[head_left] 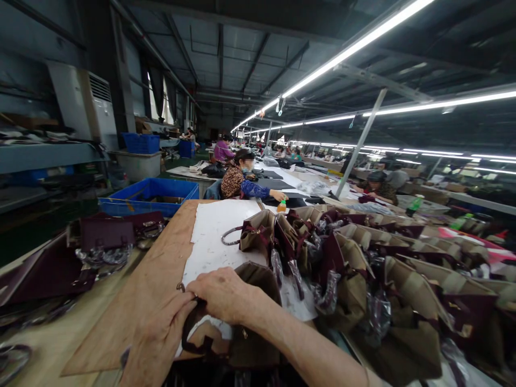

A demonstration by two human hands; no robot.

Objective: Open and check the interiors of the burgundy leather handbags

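Note:
In front of me lies a brown-olive handbag (258, 344) with dark trim, its lower part cut off by the frame edge. Its dark handle (186, 330) curves up to where my two hands meet. My left hand (165, 325) is closed, thumb and fingers pinching the strap end. Over it, my right hand (220, 293) is closed on the same handle, its fingertips touching my left fingers. A small metal ring (180, 287) sticks out past the fingertips. The fingers hide the exact joint. Just beyond stands an open maroon-and-beige handbag (258, 231) with a looped handle.
Rows of similar handbags (346, 269) crowd the table to the right, some handles wrapped in plastic. A brown board (149, 290) and white sheet (221, 220) lie under my hands. Maroon bag pieces (107, 234) and a blue crate (149, 196) are left. A co-worker (237, 180) reaches by an orange bottle (281, 206).

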